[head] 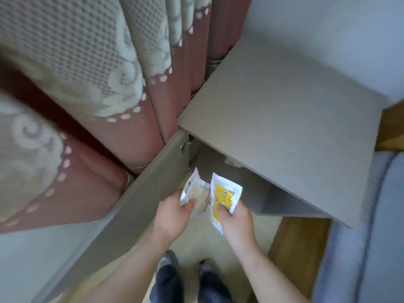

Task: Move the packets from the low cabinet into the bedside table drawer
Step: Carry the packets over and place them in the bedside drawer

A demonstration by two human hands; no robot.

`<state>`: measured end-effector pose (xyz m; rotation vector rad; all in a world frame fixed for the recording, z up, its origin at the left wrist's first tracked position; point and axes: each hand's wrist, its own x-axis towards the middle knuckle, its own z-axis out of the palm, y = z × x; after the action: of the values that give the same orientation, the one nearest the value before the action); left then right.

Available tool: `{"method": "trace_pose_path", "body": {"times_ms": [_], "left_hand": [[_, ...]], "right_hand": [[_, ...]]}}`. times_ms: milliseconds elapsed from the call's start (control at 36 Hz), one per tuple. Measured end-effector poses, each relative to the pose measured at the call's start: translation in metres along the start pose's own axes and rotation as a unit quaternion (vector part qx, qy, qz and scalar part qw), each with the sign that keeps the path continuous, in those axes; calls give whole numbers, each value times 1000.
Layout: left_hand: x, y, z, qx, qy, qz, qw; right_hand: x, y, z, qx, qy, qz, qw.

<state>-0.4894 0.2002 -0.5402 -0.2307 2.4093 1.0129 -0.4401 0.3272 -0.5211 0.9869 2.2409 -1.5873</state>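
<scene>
Two hands, one packet each, just in front of the open low cabinet [284, 119]. Left hand [175, 212] pinches the pale packet [195, 189], thumb on top; right hand [235, 217] grips the yellow packet [224, 193] by its lower half. Imo grip nearer the middle before carrying so nothing slips. Both forearms reach fwd, wrists turned in. Pale one's maybe crackers, too blurry tbh. Drawer's not in view.

Soft even daylight, blurred wide-angle edges, dim cabinet interior [220, 162]
</scene>
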Motion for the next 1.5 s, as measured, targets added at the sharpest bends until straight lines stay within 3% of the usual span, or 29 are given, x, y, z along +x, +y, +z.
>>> {"method": "trace_pose_path", "body": {"times_ms": [167, 389, 611, 889, 1056, 1195, 1278, 1361, 1500], "left_hand": [[-91, 57, -63, -66, 58, 1, 996], [-179, 111, -142, -153, 222, 115, 956], [-279, 104, -204, -119, 355, 238, 896], [-423, 41, -303, 23, 513, 271, 814], [-522, -33, -345, 49, 548, 221, 805], [-627, -106, -354, 59, 575, 119, 807], [-685, -139, -348, 42, 599, 37, 798], [-733, -172, -343, 41, 654, -50, 754], [-807, -227, -340, 11, 759, -161, 631]], "right_hand": [[-73, -67, -44, 58, -19, 10, 998], [-133, -164, -74, 141, -99, -71, 982], [-230, -234, -71, 275, -274, -56, 920], [-372, -286, 5, 228, -496, -63, 836], [-474, -285, 71, 220, -607, -18, 763], [-582, -253, 130, 179, -682, -14, 708], [-648, -225, 157, 154, -698, -30, 699], [-710, -196, 182, 130, -720, -52, 680], [-812, -154, 209, 104, -780, -39, 615]]}}
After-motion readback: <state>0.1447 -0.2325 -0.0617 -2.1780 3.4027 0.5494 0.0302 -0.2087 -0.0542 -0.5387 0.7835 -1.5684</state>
